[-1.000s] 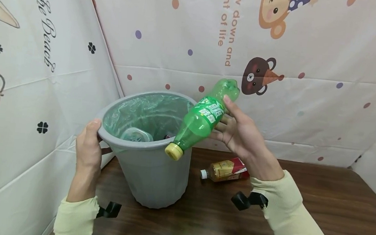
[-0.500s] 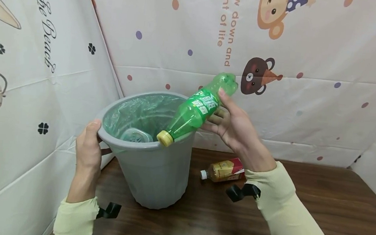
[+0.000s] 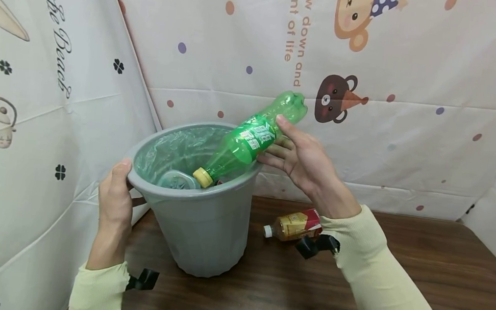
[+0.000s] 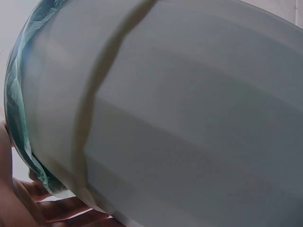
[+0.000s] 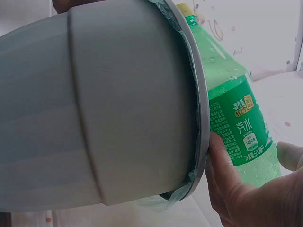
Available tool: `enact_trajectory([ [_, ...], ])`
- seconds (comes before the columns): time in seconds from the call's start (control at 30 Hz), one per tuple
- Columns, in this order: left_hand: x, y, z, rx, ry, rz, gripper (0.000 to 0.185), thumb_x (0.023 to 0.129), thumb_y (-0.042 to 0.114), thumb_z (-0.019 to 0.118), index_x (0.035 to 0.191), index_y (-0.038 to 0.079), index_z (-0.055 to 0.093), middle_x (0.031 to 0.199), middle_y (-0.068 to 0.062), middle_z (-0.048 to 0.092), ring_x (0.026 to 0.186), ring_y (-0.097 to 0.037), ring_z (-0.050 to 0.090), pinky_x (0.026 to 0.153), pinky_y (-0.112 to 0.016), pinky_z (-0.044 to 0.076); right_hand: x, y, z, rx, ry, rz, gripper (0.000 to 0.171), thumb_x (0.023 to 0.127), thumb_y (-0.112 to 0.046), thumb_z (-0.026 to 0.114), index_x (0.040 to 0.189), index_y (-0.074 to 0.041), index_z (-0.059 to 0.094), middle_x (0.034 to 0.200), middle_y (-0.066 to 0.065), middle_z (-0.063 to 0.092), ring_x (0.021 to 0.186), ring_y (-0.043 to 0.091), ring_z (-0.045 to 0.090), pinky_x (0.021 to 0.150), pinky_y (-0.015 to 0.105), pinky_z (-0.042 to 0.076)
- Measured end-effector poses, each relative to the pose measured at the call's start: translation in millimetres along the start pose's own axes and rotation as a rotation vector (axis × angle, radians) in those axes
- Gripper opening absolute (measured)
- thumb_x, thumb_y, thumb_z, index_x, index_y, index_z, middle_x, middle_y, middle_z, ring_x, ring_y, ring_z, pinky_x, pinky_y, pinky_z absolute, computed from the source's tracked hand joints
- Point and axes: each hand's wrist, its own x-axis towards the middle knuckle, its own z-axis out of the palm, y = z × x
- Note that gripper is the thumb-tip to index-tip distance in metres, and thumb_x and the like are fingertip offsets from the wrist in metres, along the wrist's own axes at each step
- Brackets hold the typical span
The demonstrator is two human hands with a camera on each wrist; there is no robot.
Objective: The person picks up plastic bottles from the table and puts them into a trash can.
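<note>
My left hand (image 3: 115, 197) grips the left rim of a grey trash can (image 3: 206, 230), thumb on the rim and fingers behind its outer wall. A green plastic bag (image 3: 155, 154) lines the can, and its edge shows under the rim in the left wrist view. Between thumb and fingers my right hand (image 3: 306, 165) holds a green soda bottle (image 3: 242, 142). This bottle slants down to the left over the can's right rim, its yellow cap inside the opening. In the right wrist view, its green label faces the camera. Inside the can lies a clear plastic container (image 3: 178, 180).
A drink bottle (image 3: 292, 226) with a white cap and a red and yellow label lies on its side on the dark wooden table (image 3: 288, 296), right of the can. Printed cloth walls (image 3: 220, 64) stand behind and to the left.
My right hand has moved left with the soda bottle, bringing its cap from outside the can's front rim to over the opening. The left hand keeps its grip on the rim.
</note>
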Motion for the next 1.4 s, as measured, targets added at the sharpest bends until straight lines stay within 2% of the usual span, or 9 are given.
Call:
enact_trajectory([
  [0.2,1.5,-3.5,4.7,0.016,0.015,0.004,0.047,0.108,0.048,0.053,0.129,0.013,0.075,0.103,-0.003,0.074,0.094,-0.015,0.071,0.053,-0.026,0.06,9,-2,-2,-0.01,-0.018,-0.002,0.057,0.112,-0.029,0.057,0.158,-0.004,0.035,0.145,0.024,0.052,0.119,0.035,0.066,0.096,0.045,0.06],
  [0.4,2.8,-7.2,9.7,0.029,0.03,0.037,0.046,0.108,0.047,0.053,0.127,0.011,0.076,0.1,-0.003,0.075,0.092,-0.014,0.073,0.054,-0.025,0.06,18,-2,-6,-0.014,-0.037,-0.025,0.055,0.112,-0.027,0.056,0.156,-0.001,0.037,0.142,0.023,0.053,0.113,0.032,0.068,0.095,0.044,0.061],
  [0.53,1.4,-7.9,12.2,0.039,0.047,0.049,0.045,0.107,0.046,0.053,0.125,0.012,0.076,0.1,-0.002,0.075,0.092,-0.014,0.073,0.054,-0.025,0.06,21,-1,-8,-0.021,-0.049,-0.041,0.056,0.112,-0.026,0.057,0.156,0.001,0.037,0.143,0.023,0.052,0.117,0.034,0.066,0.096,0.044,0.06],
  [0.73,0.2,-8.3,16.1,0.055,0.061,0.058,0.044,0.108,0.046,0.053,0.123,0.012,0.076,0.099,-0.001,0.075,0.092,-0.013,0.073,0.054,-0.023,0.059,25,-1,-10,-0.027,-0.071,-0.053,0.061,0.11,-0.022,0.059,0.159,0.003,0.032,0.149,0.024,0.048,0.133,0.038,0.057,0.102,0.043,0.057],
  [0.9,-1.1,-8.0,19.6,0.061,0.066,0.06,0.045,0.108,0.047,0.052,0.121,0.012,0.077,0.097,-0.001,0.075,0.09,-0.013,0.073,0.053,-0.025,0.06,27,0,-11,-0.02,-0.081,-0.058,0.057,0.109,-0.015,0.06,0.155,0.006,0.035,0.15,0.026,0.05,0.137,0.039,0.055,0.105,0.042,0.055],
  [1.17,-1.9,-8.5,17.9,0.05,0.044,0.039,0.047,0.108,0.047,0.051,0.132,0.013,0.074,0.106,-0.002,0.074,0.101,-0.016,0.07,0.056,-0.025,0.059,19,2,-10,-0.044,-0.1,-0.079,0.056,0.109,-0.011,0.057,0.157,0.006,0.034,0.152,0.027,0.049,0.145,0.043,0.046,0.107,0.043,0.054],
  [1.4,-3.1,-7.0,16.2,0.056,0.04,0.02,0.049,0.108,0.048,0.051,0.134,0.013,0.072,0.105,-0.002,0.074,0.1,-0.015,0.07,0.054,-0.025,0.059,15,5,-10,-0.032,-0.106,-0.094,0.05,0.109,-0.008,0.058,0.153,0.007,0.038,0.149,0.026,0.051,0.144,0.043,0.047,0.106,0.043,0.054],
])
